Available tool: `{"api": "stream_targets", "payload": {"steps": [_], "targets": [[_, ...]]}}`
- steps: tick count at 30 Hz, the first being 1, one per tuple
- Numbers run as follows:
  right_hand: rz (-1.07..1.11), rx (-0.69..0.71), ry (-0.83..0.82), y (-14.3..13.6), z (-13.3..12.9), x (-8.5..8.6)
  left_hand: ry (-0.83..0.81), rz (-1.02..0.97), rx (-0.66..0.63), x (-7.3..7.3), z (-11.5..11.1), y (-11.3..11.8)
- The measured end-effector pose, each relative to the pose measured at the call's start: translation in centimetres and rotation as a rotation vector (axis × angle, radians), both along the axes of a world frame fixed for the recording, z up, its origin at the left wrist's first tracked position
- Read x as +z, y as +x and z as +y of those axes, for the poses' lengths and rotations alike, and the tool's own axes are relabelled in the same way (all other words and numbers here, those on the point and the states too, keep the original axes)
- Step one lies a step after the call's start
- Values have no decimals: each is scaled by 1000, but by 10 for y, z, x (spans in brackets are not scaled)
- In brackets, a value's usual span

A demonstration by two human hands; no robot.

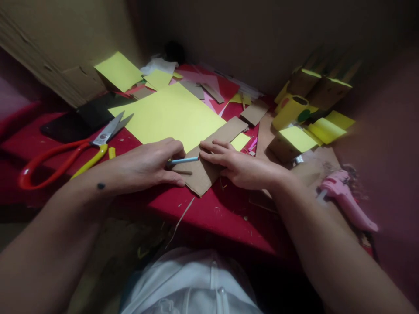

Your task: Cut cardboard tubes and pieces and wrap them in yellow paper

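Observation:
My left hand point(153, 163) has its fingers curled around a thin blue stick point(185, 160), whose end points right over a piece of brown cardboard point(203, 176). The thumb of that hand rests at the cardboard's left edge. My right hand point(229, 161) lies on the same cardboard with its fingers spread, pressing on its right part. Beneath the cardboard's upper left side is a large yellow sheet point(173, 115). Scissors point(102, 138) with red and yellow handles lie open left of the sheet, beside my left wrist.
On the red-covered table point(216, 218) lie paper scraps at the back. A dark flat object point(65, 124) is at the left. Yellow-covered tubes point(290, 111) and cardboard boxes point(330, 91) stand right, near a pink glue gun point(348, 198).

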State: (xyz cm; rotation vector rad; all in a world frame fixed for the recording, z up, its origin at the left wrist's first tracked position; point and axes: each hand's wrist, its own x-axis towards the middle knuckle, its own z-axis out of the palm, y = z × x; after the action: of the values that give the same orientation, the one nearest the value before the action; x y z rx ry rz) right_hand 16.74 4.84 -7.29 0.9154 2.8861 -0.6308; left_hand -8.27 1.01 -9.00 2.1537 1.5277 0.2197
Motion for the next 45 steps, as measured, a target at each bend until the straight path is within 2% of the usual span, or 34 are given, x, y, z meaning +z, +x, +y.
{"api": "stream_targets", "payload": {"steps": [10, 17, 21, 26, 31, 36, 40, 45], "targets": [[-10, -13, -18, -1, -2, 0, -15, 2, -2, 3, 0, 3], [24, -15, -32, 0, -1, -3, 59, 66, 103, 1, -7, 16], [34, -43, -37, -4, -7, 0, 76, 90, 104, -2, -9, 19], [110, -75, 7, -10, -18, 1, 85, 96, 111, -5, -9, 16], [178, -138, 50, -12, -21, -12, 76, 92, 124, -7, -9, 16], [251, -180, 173, -15, -20, -24, 63, 82, 131, -5, -12, 17], [278, -222, 223, -14, -20, -25, 43, 87, 147, -3, -14, 19], [248, -188, 311, -14, -21, -23, 32, 115, 155, 1, -15, 24]]}}
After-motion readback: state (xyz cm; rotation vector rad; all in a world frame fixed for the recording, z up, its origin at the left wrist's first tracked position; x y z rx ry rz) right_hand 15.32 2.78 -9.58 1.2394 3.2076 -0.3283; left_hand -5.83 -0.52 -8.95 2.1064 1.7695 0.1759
